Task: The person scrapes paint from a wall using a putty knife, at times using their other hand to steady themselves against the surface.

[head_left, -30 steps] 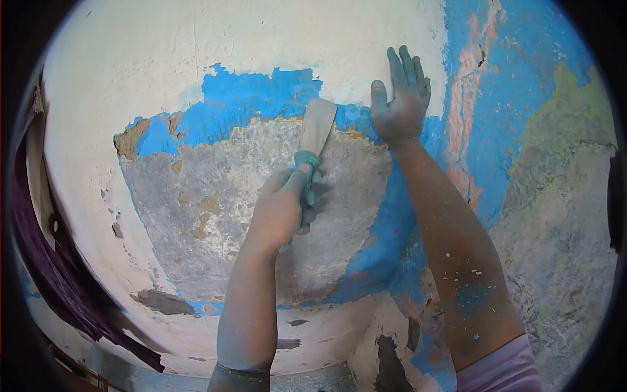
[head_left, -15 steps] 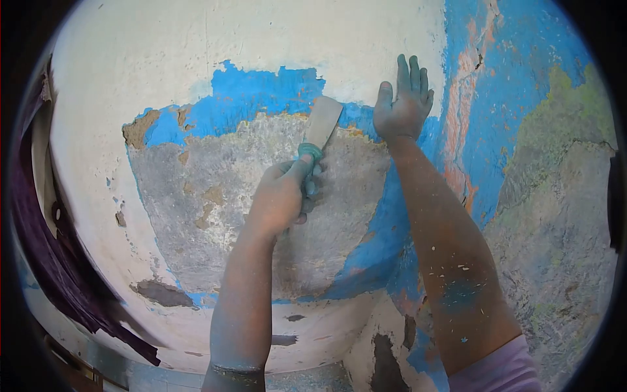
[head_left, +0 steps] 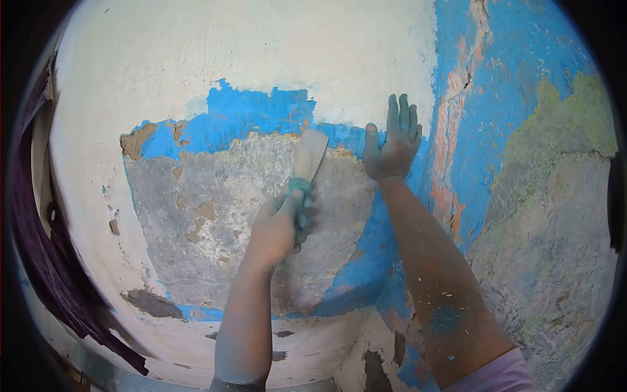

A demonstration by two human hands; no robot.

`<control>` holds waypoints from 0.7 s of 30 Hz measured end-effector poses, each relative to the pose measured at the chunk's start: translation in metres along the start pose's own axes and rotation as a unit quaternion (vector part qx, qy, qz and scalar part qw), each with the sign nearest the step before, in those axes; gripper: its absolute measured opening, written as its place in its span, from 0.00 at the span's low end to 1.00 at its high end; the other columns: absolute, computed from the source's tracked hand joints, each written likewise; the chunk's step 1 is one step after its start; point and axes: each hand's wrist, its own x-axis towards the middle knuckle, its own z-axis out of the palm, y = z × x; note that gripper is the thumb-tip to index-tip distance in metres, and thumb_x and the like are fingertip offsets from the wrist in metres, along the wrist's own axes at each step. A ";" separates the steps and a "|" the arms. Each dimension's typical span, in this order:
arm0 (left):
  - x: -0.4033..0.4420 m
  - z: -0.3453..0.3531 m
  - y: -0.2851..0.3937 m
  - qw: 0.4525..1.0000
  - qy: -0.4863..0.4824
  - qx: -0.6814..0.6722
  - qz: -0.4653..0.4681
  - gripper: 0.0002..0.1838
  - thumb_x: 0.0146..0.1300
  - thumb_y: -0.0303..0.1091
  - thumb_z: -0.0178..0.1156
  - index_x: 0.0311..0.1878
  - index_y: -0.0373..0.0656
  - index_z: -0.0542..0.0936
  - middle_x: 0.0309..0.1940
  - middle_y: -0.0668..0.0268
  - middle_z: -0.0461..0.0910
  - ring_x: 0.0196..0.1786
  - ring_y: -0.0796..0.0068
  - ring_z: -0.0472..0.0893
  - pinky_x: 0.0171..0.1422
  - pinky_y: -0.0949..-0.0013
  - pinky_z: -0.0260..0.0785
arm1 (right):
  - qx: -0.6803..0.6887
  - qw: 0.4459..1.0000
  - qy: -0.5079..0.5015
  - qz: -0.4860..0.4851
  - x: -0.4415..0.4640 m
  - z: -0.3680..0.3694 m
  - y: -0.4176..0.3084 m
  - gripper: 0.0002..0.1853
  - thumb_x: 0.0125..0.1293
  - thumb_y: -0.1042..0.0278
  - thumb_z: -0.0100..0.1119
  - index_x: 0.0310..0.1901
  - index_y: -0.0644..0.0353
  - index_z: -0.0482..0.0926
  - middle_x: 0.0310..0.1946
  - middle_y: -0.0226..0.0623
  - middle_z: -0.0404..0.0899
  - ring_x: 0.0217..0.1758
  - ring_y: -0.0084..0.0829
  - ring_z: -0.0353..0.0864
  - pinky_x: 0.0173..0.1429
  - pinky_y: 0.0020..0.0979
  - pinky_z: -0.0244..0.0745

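My left hand (head_left: 277,225) is closed around the green handle of a putty knife (head_left: 310,153), thumb along the handle. The wide, pale blade points up. Its end is at the border between bare grey plaster (head_left: 202,215) and a strip of blue paint (head_left: 258,111); I cannot tell whether it touches the wall. To the right, my right hand (head_left: 394,147) is open, fingers up and apart, its palm toward the wall beside the blue strip and hiding part of it. It holds nothing. Dust covers both hands and forearms.
Cream paint (head_left: 326,46) surrounds the scraped patch. At right, a blue wall section (head_left: 516,52) has a long crack (head_left: 467,78) and rough exposed plaster (head_left: 542,215). A dark purple cloth (head_left: 46,261) hangs at left. Below is a pale ledge (head_left: 307,346) with chipped spots.
The view has tilted up, so the wall appears lower. Against the wall, the putty knife and my right hand have both shifted slightly downward. My left hand's grip is unchanged.
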 end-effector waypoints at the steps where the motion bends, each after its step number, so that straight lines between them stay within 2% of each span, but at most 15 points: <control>1: 0.000 -0.001 -0.003 1.000 0.002 0.004 -0.024 0.21 0.78 0.50 0.52 0.44 0.39 0.79 0.25 0.70 0.73 0.17 0.80 0.70 0.18 0.72 0.58 | 0.000 1.000 0.002 0.002 0.000 0.001 0.000 0.40 0.66 0.48 0.55 0.78 0.51 0.61 0.80 0.42 0.57 0.84 0.52 0.49 0.83 0.60 0.39; 5: 0.001 0.006 0.021 0.999 -0.003 0.036 -0.029 0.20 0.77 0.50 0.52 0.44 0.40 0.78 0.26 0.69 0.73 0.17 0.81 0.69 0.18 0.73 0.56 | -0.005 1.000 0.000 -0.005 0.001 0.001 0.002 0.40 0.65 0.49 0.56 0.78 0.51 0.61 0.80 0.42 0.57 0.83 0.53 0.50 0.82 0.61 0.40; 7: 0.008 0.007 0.019 0.998 -0.030 -0.040 -0.033 0.20 0.78 0.50 0.52 0.45 0.40 0.78 0.27 0.69 0.74 0.18 0.82 0.68 0.17 0.75 0.54 | -0.005 1.000 -0.001 -0.009 -0.001 0.002 0.001 0.40 0.65 0.50 0.57 0.78 0.51 0.61 0.80 0.43 0.56 0.83 0.53 0.50 0.82 0.62 0.40; 10: -0.010 0.005 0.007 0.994 -0.025 -0.079 -0.065 0.19 0.78 0.49 0.52 0.45 0.40 0.78 0.28 0.69 0.74 0.18 0.82 0.67 0.17 0.76 0.53 | -0.010 1.000 0.002 -0.005 0.001 0.002 0.001 0.40 0.65 0.50 0.57 0.78 0.51 0.60 0.80 0.43 0.56 0.83 0.53 0.50 0.82 0.62 0.40; 17: 0.005 0.010 0.015 0.997 -0.034 -0.053 -0.032 0.18 0.78 0.48 0.52 0.45 0.41 0.78 0.28 0.69 0.74 0.18 0.82 0.67 0.17 0.76 0.54 | -0.017 1.000 -0.010 -0.005 0.000 -0.001 0.000 0.40 0.65 0.50 0.56 0.78 0.51 0.60 0.80 0.44 0.56 0.83 0.52 0.49 0.82 0.62 0.41; 20: -0.005 0.010 -0.001 0.999 -0.002 -0.047 -0.017 0.18 0.78 0.48 0.51 0.46 0.41 0.78 0.28 0.69 0.74 0.18 0.81 0.68 0.18 0.76 0.54 | -0.017 1.000 -0.013 -0.005 0.001 -0.001 0.000 0.40 0.65 0.51 0.56 0.78 0.51 0.59 0.80 0.44 0.56 0.83 0.52 0.49 0.82 0.62 0.41; 21: -0.009 0.009 -0.005 0.997 -0.011 -0.070 -0.042 0.18 0.78 0.48 0.51 0.46 0.42 0.79 0.29 0.69 0.74 0.19 0.81 0.68 0.19 0.75 0.56 | -0.019 1.000 -0.014 -0.003 0.001 -0.002 -0.001 0.40 0.65 0.51 0.56 0.78 0.52 0.59 0.80 0.44 0.55 0.83 0.52 0.49 0.82 0.62 0.41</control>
